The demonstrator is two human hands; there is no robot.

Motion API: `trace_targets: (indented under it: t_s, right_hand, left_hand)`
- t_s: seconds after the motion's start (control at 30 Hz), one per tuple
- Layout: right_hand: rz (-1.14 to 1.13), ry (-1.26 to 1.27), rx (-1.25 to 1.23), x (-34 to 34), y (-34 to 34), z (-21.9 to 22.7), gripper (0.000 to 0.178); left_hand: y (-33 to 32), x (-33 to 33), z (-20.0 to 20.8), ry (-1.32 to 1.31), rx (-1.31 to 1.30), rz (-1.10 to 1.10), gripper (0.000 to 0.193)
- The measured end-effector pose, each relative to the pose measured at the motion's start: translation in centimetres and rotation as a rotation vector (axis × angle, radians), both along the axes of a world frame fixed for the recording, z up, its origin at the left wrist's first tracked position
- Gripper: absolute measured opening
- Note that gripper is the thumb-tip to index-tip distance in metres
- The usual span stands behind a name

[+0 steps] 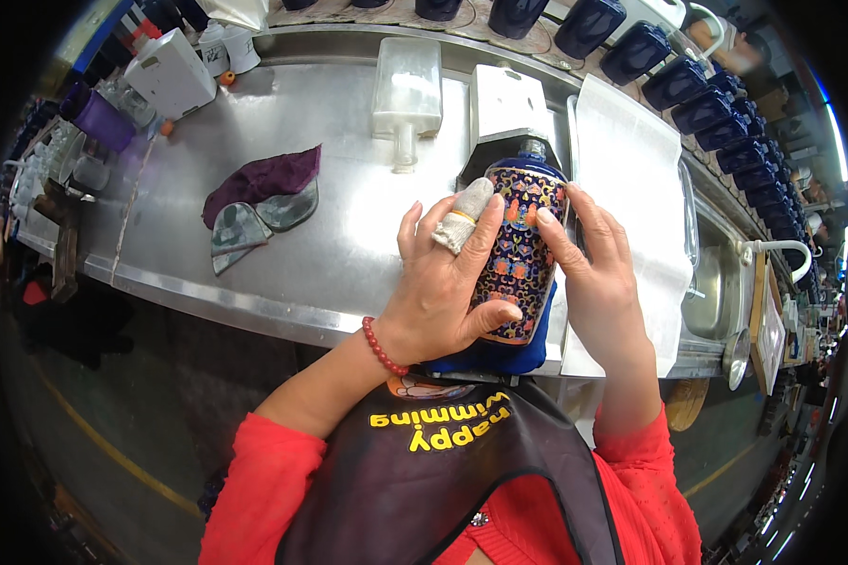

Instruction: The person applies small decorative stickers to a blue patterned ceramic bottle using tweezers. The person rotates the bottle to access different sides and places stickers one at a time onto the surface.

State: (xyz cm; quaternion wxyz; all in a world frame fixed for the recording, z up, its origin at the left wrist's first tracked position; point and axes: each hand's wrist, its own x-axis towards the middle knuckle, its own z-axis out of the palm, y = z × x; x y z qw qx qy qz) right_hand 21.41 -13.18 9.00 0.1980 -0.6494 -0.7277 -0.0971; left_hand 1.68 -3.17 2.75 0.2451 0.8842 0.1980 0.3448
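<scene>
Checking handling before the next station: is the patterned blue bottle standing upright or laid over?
Laid over. The patterned blue bottle lies lengthwise on the metal table, neck pointing away, held between the left hand and right hand.

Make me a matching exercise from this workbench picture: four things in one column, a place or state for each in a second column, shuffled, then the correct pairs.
Things:
1. patterned blue bottle
2. purple cloth
3. clear plastic bottle
4. row of dark blue bottles

Places or states:
A. lying on its side on the metal table, behind the hands
B. held between the left hand and the right hand
C. lined up along the far right edge
D. crumpled on the table, left of the hands

Pairs: 1-B, 2-D, 3-A, 4-C
</scene>
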Motion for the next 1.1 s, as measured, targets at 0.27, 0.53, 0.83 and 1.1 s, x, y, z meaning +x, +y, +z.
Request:
trace_targets:
  t_s: [0.27, 0.53, 0.83, 1.1]
  right_hand:
    - [-0.002, 0.020, -0.008, 0.1, -0.6, -0.5, 0.065]
    - [-0.002, -0.047, -0.024, -0.9, -1.9, -0.9, 0.058]
    - [-0.020, -0.060, -0.041, -1.1, -2.0, -0.7, 0.059]
    - [-0.010, -0.044, -0.035, -1.0, -2.1, -0.9, 0.059]
  left_hand:
    - [-1.7, -0.9, 0.0, 0.037, 0.081, 0.000, 0.099]
    - [-2.7, -1.8, -0.4, 0.037, 0.054, 0.028, 0.093]
    - [-2.3, -2.0, -0.1, 0.053, 0.100, 0.043, 0.089]
    - [-2.6, -1.9, 0.2, 0.055, 0.189, 0.035, 0.077]
